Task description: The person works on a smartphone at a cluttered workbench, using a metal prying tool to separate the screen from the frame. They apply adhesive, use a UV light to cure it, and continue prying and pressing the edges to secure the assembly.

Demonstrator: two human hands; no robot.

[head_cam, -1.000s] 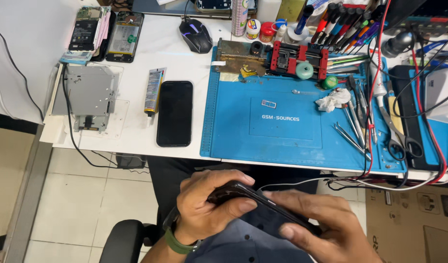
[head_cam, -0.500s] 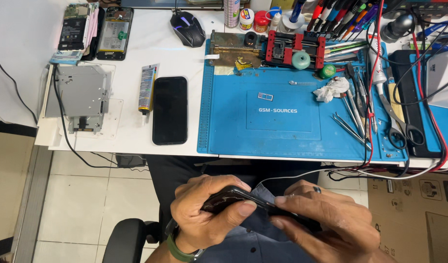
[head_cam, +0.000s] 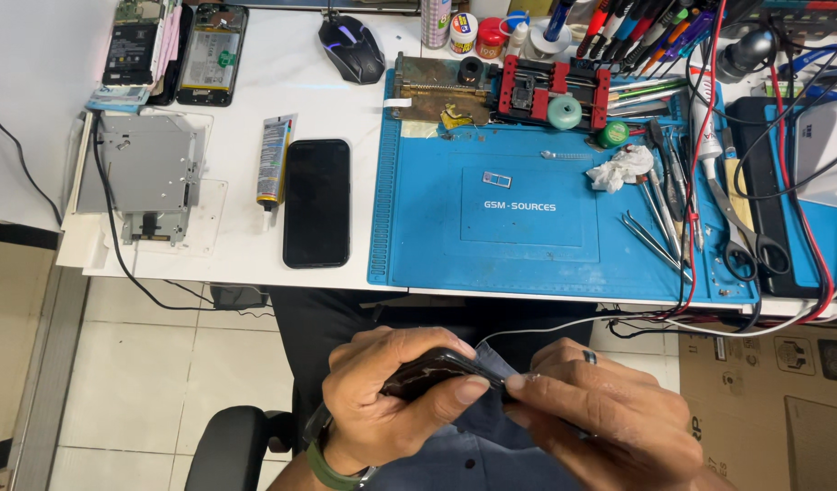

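From over the shoulder, both hands sit low in the lap, below the desk edge, working on one dark phone (head_cam: 429,371). The left hand (head_cam: 395,400) is wrapped round it from the left: fingers curled tight over the top edge, thumb (head_cam: 455,396) pressed flat along the near side, so the grip is narrow and closed on the phone. A green watch strap (head_cam: 332,465) circles that wrist. The right hand (head_cam: 609,425) comes in from the right, fingers drawn together in a pinch, thumb and forefinger tips meeting at the phone's right end, just beside the left thumb. Whether they nip the phone's edge or some small thing against it, I cannot tell; the spot is too small and shadowed. A ring (head_cam: 589,357) shows on one right finger. The phone lies tilted, mostly hidden by both hands, above a blue-grey cloth (head_cam: 491,455) on the lap.

Up on the white desk (head_cam: 236,91), well apart from the hands, a second black phone (head_cam: 316,202) lies face up beside a glue tube (head_cam: 274,162). To its right is a blue mat (head_cam: 527,264) with a small metal tray (head_cam: 496,179) near its middle, tweezers (head_cam: 656,238) and a crumpled tissue (head_cam: 618,167) at its right. A red clamp (head_cam: 551,91) and a mouse (head_cam: 351,47) sit at the back, a metal plate (head_cam: 145,164) at the left. A white cable (head_cam: 564,325) hangs from the desk edge toward the hands.
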